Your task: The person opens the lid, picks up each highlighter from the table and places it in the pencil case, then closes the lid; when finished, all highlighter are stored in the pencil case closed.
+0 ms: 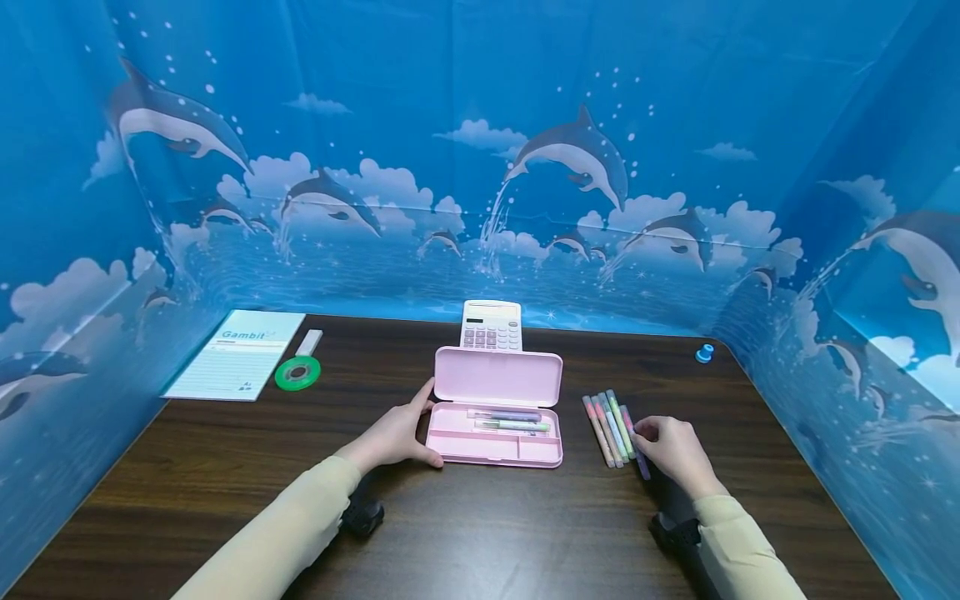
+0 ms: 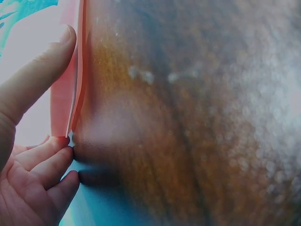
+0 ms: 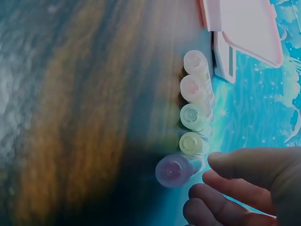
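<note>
A pink pencil case [image 1: 495, 454] lies with its lid raised; a purple marker [image 1: 510, 415] and a green one [image 1: 517, 426] are inside its back compartment. My left hand [image 1: 397, 433] holds the case's left end, thumb at the front corner and fingers along the side; the left wrist view shows the thumb [image 2: 42, 70] against the pink wall. To the right, several coloured markers [image 1: 607, 429] lie side by side. My right hand [image 1: 675, 450] pinches the purple marker [image 3: 173, 170] at the row's right end between thumb and fingers, its fingertips partly hidden in the head view.
Behind the case is a white calculator [image 1: 491, 325]. A notepad [image 1: 236, 354], a green tape roll [image 1: 297, 373] and a small white block [image 1: 309, 342] lie at the left. A blue object [image 1: 704, 353] stands near the back right edge. Dolphin-print cloth [image 1: 420, 125] walls the table [image 1: 495, 533].
</note>
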Available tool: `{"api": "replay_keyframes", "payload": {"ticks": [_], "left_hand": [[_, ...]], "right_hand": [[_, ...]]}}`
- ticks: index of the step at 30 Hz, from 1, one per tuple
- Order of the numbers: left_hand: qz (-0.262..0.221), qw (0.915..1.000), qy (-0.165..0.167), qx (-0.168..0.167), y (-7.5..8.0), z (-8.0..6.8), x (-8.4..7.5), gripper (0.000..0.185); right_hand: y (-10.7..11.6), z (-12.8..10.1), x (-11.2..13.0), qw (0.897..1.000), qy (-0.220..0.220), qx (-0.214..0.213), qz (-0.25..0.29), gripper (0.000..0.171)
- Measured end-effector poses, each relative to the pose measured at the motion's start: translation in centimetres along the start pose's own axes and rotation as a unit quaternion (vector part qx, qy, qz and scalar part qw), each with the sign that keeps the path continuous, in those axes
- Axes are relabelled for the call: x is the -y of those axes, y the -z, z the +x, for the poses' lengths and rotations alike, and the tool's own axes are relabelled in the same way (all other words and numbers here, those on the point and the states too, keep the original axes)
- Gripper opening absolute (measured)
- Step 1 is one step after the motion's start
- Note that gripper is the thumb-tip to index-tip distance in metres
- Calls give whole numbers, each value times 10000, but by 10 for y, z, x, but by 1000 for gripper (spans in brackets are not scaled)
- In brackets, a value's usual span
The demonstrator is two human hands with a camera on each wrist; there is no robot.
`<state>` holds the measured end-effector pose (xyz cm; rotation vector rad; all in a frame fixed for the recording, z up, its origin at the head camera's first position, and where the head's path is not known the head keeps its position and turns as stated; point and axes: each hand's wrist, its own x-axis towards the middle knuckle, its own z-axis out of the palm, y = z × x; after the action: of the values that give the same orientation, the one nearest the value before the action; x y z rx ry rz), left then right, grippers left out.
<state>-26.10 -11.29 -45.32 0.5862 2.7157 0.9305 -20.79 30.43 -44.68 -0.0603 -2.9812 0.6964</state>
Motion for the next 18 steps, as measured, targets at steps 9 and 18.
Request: {"api": "replay_keyframes", "payload": {"ticks": [9, 18], "left_hand": [[-29, 10000, -8, -20, -1, -1, 0, 130], [-2, 10000, 29, -20, 0, -1, -1, 130]], "right_hand": [[-1, 3, -1, 9998, -109, 176, -42, 20], [-2, 5, -3, 9995, -236, 203, -39, 21]]}}
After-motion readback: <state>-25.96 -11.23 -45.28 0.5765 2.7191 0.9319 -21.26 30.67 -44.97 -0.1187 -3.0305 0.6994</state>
